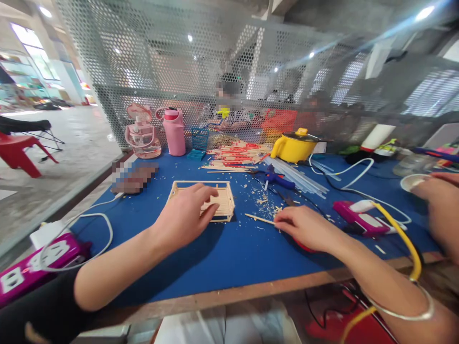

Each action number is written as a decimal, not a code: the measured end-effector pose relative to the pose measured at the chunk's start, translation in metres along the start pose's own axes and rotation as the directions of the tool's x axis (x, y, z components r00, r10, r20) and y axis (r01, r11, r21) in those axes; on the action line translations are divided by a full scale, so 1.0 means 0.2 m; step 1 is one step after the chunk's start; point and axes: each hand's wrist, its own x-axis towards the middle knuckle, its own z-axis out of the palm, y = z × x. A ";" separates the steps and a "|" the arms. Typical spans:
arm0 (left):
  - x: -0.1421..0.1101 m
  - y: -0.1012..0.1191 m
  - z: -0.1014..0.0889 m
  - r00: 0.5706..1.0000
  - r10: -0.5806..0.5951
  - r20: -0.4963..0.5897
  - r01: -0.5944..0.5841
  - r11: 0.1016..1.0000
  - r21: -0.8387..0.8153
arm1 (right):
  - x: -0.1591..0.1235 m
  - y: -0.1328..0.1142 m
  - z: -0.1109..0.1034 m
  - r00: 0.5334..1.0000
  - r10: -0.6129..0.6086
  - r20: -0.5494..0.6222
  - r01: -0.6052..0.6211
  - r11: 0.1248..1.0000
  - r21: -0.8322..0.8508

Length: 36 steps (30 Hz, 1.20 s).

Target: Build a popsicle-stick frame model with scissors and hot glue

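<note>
A small tray-like frame built of thin wooden sticks (229, 210) lies on the blue tabletop in front of me. My left hand (186, 210) is over its left part, thumb and index finger apart; whether it touches the frame I cannot tell. To the right, my right hand (304, 227) pinches the end of a thin wooden stick (258, 218) that points left, low over the table. Under that hand shows a red handle (304, 246), mostly hidden. Near its knuckles lie the dark jaws of a cutting tool (288, 199) and wood scraps (267, 206).
Behind are a pile of red-marked sticks (236, 155), a blue glue gun (278, 178), clear glue sticks (299, 177), a yellow pot (296, 147) and a pink bottle (174, 134). Power strips (362, 220) and cables flank me. Another person's hand (441, 198) holds a white-rimmed cup at right.
</note>
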 end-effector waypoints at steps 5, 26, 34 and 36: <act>-0.08 0.02 0.06 0.993 0.010 0.114 -0.010 1.000 -0.004 | 0.19 0.06 0.03 0.992 -0.038 -0.121 0.023 0.992 -0.123; 0.50 -0.31 -0.03 0.952 -0.010 0.305 0.047 0.992 -0.115 | 0.48 0.05 -0.16 0.990 -0.036 -0.134 0.018 0.991 -0.133; 0.41 -0.03 -0.07 0.983 0.167 0.070 -0.163 0.984 -0.067 | 0.42 -0.30 -0.14 0.861 -0.240 -0.448 0.241 0.969 -0.056; 0.39 0.02 -0.07 0.984 0.168 0.065 -0.165 0.985 -0.046 | 0.40 -0.37 -0.17 0.824 -0.322 -0.466 0.311 0.945 -0.102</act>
